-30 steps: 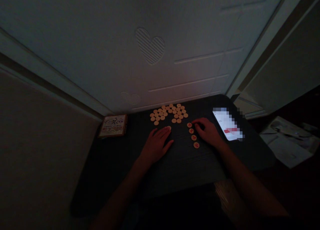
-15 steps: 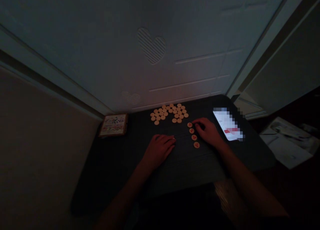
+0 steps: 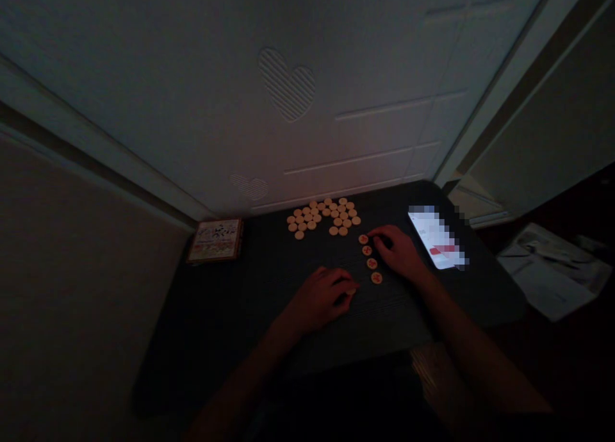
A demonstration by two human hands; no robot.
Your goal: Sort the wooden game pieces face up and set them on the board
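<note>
1 pale disc (image 3: pixel 351 292) is left of, and a little nearer the person than, the near end of the column of 4 red-marked discs (image 3: pixel 371 263). The left hand (image 3: pixel 323 294) has it: the grip pinches the rim between bent fingers and thumb, though shadow hides exactly which pads press. The disc should handle as light, stiff and hardly fragile, perhaps slippery on its flat faces, so opposite sides of the rim look the best hold.

The right hand (image 3: pixel 396 250) is right of the column's far end, its grip slightly spread and pinching nothing visible; I cannot tell whether the index fingertip touches the far disc or stops just beside it.

The column lies flat, round and wood-like, on the dark, faintly grained bench (image 3: pixel 269 250). Beyond it and leftward is a loose cluster of similar discs (image 3: pixel 309 218); well left, a flat box (image 3: pixel 216 240) with a patterned lid; to its right, a smooth lit phone (image 3: pixel 435 240). Behind it, a pale panel (image 3: pixel 192 77) carries ridged hearts (image 3: pixel 288 86).
</note>
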